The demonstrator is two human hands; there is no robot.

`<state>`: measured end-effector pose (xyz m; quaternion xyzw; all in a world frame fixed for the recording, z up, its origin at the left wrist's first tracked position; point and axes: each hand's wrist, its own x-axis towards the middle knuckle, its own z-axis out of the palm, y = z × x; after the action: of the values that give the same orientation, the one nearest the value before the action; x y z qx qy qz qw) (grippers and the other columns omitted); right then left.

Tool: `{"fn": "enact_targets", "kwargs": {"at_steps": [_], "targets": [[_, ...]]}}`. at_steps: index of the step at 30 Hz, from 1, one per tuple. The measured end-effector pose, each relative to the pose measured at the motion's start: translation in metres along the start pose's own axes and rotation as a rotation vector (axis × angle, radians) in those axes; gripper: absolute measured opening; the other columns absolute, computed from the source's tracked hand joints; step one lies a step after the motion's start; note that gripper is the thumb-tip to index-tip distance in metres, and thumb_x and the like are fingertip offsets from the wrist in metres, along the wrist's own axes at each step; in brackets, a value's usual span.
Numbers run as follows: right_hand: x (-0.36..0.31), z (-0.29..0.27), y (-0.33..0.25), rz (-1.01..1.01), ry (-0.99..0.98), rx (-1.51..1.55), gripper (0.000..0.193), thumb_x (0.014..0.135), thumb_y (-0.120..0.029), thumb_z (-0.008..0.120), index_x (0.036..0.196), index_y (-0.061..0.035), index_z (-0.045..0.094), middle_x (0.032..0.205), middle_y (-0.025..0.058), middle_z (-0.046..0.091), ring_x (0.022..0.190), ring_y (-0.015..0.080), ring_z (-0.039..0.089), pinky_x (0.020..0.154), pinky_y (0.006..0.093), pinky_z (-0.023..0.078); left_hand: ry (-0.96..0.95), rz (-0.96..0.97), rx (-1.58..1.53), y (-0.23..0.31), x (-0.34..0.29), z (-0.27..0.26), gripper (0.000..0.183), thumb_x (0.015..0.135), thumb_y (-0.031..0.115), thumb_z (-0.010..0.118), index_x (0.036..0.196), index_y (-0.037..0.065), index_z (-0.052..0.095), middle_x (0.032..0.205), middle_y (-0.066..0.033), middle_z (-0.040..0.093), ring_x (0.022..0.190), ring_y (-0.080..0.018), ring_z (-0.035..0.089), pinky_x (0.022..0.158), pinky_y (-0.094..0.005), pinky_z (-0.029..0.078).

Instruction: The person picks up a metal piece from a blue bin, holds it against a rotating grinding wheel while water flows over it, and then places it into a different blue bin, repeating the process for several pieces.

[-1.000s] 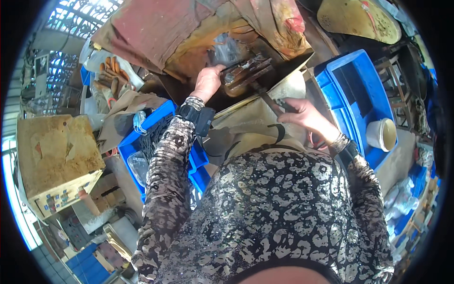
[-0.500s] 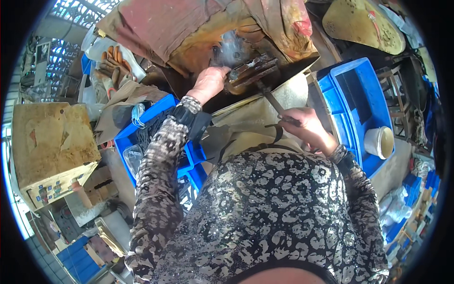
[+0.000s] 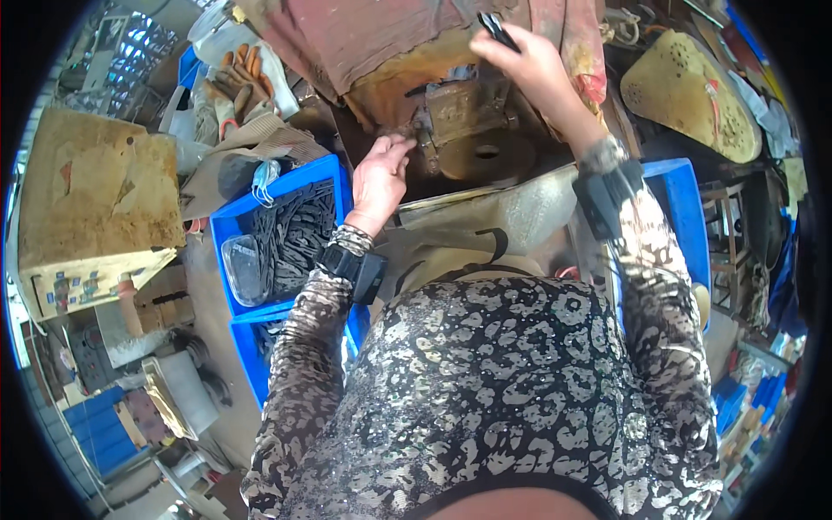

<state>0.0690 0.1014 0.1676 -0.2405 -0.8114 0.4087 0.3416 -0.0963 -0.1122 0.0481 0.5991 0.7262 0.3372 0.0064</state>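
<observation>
My right hand (image 3: 539,73) is raised in front of the reddish cloth, its fingers closed round a short, narrow dark piece (image 3: 497,32) with a pale tip. Below and left of it, my left hand (image 3: 380,180) reaches to the left side of a rusty metal fixture (image 3: 459,111). Its fingers are slightly bent and partly apart, and I see nothing held in them; whether they touch the fixture I cannot tell. A flat brown block forms the fixture's upper part. In front of that block lies a round disc (image 3: 507,154) with a dark hole.
A blue bin (image 3: 340,195) on the left holds many narrow black strips and a clear plastic box (image 3: 243,269). Stained red cloth (image 3: 373,39) drapes behind the fixture. Another blue bin (image 3: 685,195) stands right, partly behind my arm. Orange-brown gloves (image 3: 238,80) lie far left.
My right hand has let go of the bar handle and risen up and forward, now holding the dark piece. The left hand has drawn back slightly. The fixture's upper part now sits differently, exposing the disc.
</observation>
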Motion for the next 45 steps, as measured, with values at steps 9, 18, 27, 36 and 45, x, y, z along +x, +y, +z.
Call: {"fn": "enact_targets", "kwargs": {"at_steps": [9,18,27,36,45], "targets": [[0.088,0.017,0.019,0.063,-0.002,0.053,0.034,0.087,-0.032,0.068,0.088,0.0021,0.065,0.07,0.0035,0.058,0.068,0.0126,0.052,0.064,0.0332,0.043,-0.123,-0.066,0.125,0.003,0.001,-0.002,0.022,0.079,0.024,0.073,0.076,0.004,0.065,0.09,-0.0086,0.064,0.082,-0.0306,0.062,0.069,-0.0385,0.05],[0.106,0.023,0.025,0.117,-0.042,0.111,0.032,0.086,-0.031,0.069,0.08,-0.0001,0.064,0.066,0.0012,0.055,0.065,0.0121,0.051,0.061,0.0321,0.041,-0.049,-0.06,0.137,-0.002,0.003,0.002,0.019,0.083,0.022,0.066,0.082,0.003,0.065,0.087,-0.0134,0.062,0.087,-0.0322,0.061,0.076,-0.0412,0.051],[0.067,0.019,0.057,0.033,0.066,0.124,0.03,0.087,-0.028,0.068,0.095,0.0014,0.063,0.077,0.0083,0.064,0.075,0.0165,0.06,0.07,0.0321,0.048,-0.038,-0.032,0.173,0.006,0.001,-0.001,0.041,0.083,0.001,0.056,0.122,0.012,0.06,0.102,-0.013,0.067,0.097,-0.031,0.064,0.08,-0.0374,0.053],[-0.069,-0.014,0.148,0.214,-0.138,-0.213,0.022,0.091,-0.02,0.059,0.106,-0.0034,0.06,0.076,0.008,0.061,0.065,0.0195,0.059,0.061,0.0336,0.046,-0.09,-0.161,0.02,-0.006,-0.003,0.005,0.04,0.081,-0.002,0.056,0.119,0.012,0.063,0.097,-0.013,0.07,0.086,-0.0297,0.068,0.073,-0.0374,0.055],[-0.107,-0.012,0.131,0.082,-0.18,-0.646,0.024,0.094,-0.02,0.055,0.11,-0.0015,0.055,0.085,0.0247,0.063,0.078,0.0429,0.061,0.068,0.0494,0.048,-0.101,-0.198,0.149,0.007,-0.001,-0.002,0.027,0.088,0.013,0.065,0.115,0.009,0.065,0.094,-0.0142,0.07,0.086,-0.0281,0.068,0.074,-0.0363,0.054]]}}
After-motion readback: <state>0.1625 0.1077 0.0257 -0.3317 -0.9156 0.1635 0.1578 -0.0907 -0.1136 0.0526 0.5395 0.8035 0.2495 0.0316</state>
